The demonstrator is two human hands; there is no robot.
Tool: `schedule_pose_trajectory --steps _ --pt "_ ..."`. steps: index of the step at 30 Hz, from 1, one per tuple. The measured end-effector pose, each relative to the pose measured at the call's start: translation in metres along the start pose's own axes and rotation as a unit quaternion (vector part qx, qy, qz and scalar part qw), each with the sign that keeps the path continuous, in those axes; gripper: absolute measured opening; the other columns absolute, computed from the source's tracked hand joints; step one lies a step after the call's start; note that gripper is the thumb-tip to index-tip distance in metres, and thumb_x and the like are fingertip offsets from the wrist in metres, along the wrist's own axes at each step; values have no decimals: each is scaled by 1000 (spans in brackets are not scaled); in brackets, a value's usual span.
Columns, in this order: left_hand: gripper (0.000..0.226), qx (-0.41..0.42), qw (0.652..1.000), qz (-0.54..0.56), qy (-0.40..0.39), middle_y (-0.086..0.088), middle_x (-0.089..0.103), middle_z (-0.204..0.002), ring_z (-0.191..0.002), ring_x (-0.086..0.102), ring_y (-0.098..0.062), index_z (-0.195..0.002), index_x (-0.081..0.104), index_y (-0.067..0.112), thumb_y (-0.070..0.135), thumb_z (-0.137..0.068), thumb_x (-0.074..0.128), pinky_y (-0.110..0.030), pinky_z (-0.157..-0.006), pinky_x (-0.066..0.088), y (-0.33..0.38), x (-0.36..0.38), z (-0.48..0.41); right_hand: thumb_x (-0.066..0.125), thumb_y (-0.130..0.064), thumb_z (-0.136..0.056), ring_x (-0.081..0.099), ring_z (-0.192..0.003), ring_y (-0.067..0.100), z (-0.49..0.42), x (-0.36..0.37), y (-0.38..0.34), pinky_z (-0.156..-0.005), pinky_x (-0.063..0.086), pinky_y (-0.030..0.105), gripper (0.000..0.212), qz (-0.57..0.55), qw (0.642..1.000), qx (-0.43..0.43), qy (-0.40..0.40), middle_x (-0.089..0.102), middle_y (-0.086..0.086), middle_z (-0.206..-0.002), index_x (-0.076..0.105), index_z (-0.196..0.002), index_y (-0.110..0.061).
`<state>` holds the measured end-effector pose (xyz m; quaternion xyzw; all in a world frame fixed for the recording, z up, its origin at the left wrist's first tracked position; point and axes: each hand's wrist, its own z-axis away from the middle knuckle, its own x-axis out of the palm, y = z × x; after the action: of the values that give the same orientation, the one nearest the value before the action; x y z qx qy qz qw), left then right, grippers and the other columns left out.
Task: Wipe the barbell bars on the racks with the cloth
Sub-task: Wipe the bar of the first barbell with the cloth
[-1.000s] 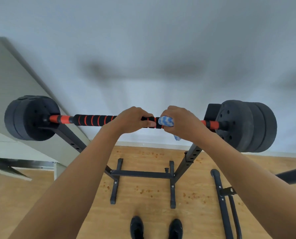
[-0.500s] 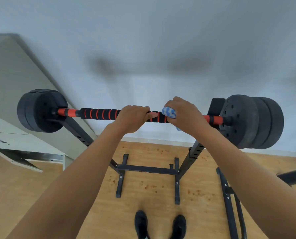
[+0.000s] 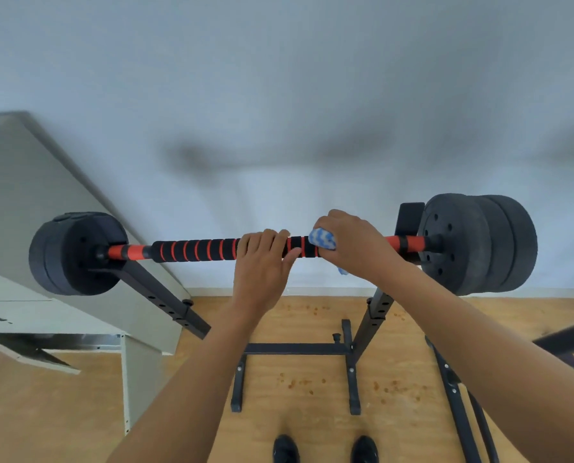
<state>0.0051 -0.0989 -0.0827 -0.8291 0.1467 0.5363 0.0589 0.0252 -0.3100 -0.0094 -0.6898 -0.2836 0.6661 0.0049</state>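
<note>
A grey cabinet (image 3: 45, 228) fills the left of the frame beside a pale wall (image 3: 279, 95). Below, the black rack (image 3: 372, 315) stands on the wooden floor (image 3: 312, 389), and two dark shoes (image 3: 325, 449) show at the bottom edge. The barbell bar (image 3: 195, 250) lies across the middle of the frame on the rack, with black weight plates (image 3: 479, 243) at both ends. The left hand (image 3: 262, 262) curls its grip over the bar's foam sleeve. Just right of it, the right hand (image 3: 355, 248) closes round the bar, pressing a blue-and-white cloth (image 3: 322, 240) against it.
</note>
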Motion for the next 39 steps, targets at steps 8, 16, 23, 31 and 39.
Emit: schedule_pose_trajectory --steps 8,16,23,31,39 --pt "42 12 969 -186 -161 4 38 -65 -61 43 -24 -125 62 13 14 -104 25 -35 -62 32 7 -13 -40 70 -23 -89 54 -86 17 25 12 3 -66 50 31 32 66 996 -67 -1 54 -1 -101 63 -120 -17" --pt "24 0 980 -122 -159 5 47 -81 -72 44 -23 -117 56 19 12 -101 40 -42 -89 40 12 -22 -42 65 -21 -88 58 -78 22 2 9 1 -69 47 33 23 -9 999 19 43 52 -3 -92 65 -110 -17" --pt "17 -32 986 -139 -85 2 38 -66 -66 40 -23 -83 43 18 8 -93 51 -38 -75 40 26 -12 -30 73 -21 -87 58 -85 20 15 14 -2 -66 58 40 28 56 996 -40 63 59 3 -99 67 -114 -14" --pt "7 0 954 -92 -286 3 44 -70 -72 55 -26 -93 56 15 9 -96 57 -34 -62 41 16 -34 -71 75 -18 -85 55 -87 21 12 6 4 -65 52 37 31 47 996 -69 36 57 2 -100 67 -115 -15" --pt "32 -16 973 -79 -218 5 43 -73 -62 46 -20 -127 54 17 11 -96 58 -32 -59 31 17 -29 -60 65 -21 -86 60 -79 20 1 -5 7 -76 54 37 19 -31 999 24 5 60 -2 -92 67 -105 -19"
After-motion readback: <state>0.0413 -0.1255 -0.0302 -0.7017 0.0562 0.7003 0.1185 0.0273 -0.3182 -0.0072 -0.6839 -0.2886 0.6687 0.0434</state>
